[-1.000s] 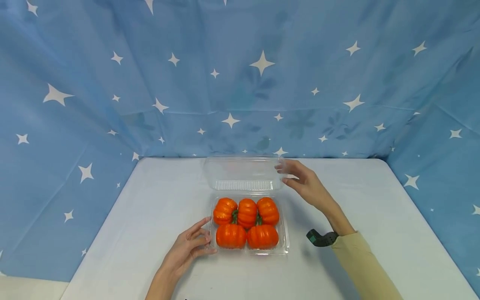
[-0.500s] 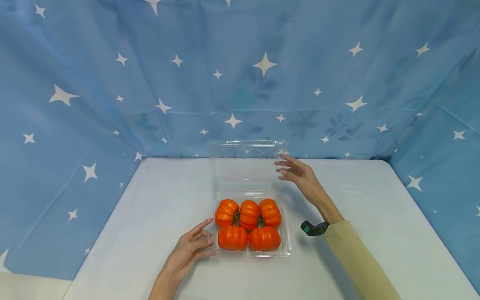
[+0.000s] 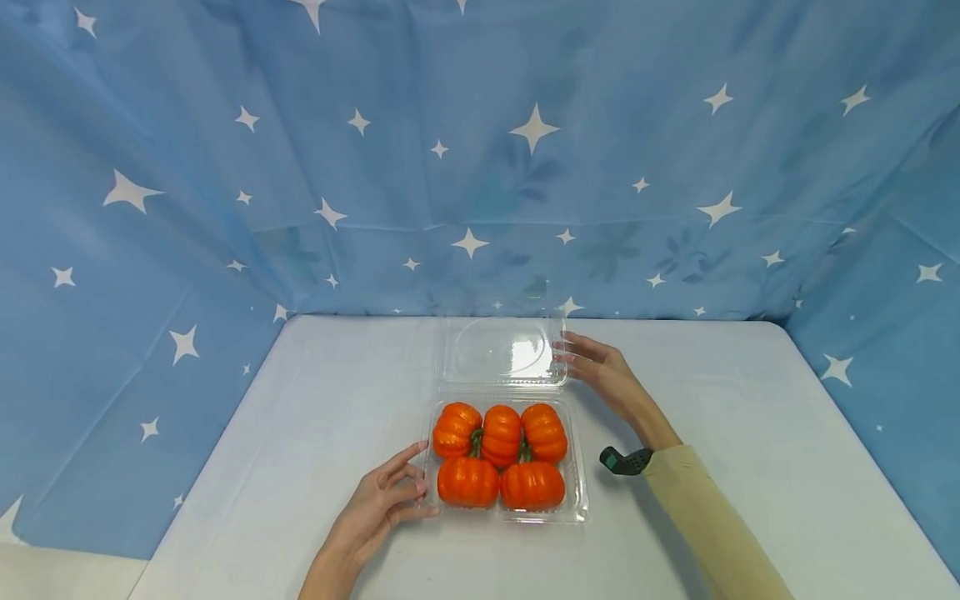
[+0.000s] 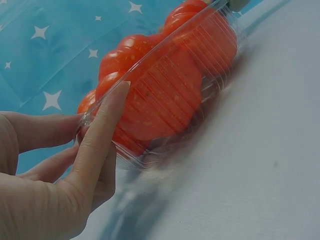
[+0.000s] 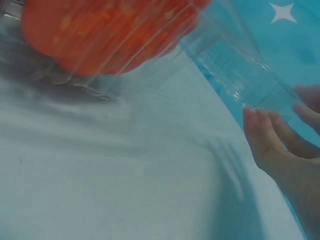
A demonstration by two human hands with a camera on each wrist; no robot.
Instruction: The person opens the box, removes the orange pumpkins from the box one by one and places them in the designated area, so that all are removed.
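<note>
**Clear clamshell lid has tilted to a new angle, right hand along with it**

Half a second ago the lid (image 3: 487,346) stood taller in the head view; now its oval panel shows, with a bright glare patch. The base (image 3: 545,517) sits mid-table, holding five orange mini pumpkins (image 3: 501,435): ribbed, glossy, green stems. Left wrist cam adds stuff the head cam misses: fine parallel ridges down the plastic wall, pale flecks on the skins. Left hand (image 3: 367,508) is spread a bit, thumb along the front wall and fingers on the side, hugging the corner. Right hand (image 3: 611,379), arm stretched forward, pinches the lid's edge with a small gap; right wrist cam shows those fingertips bunched at its corner.
</note>
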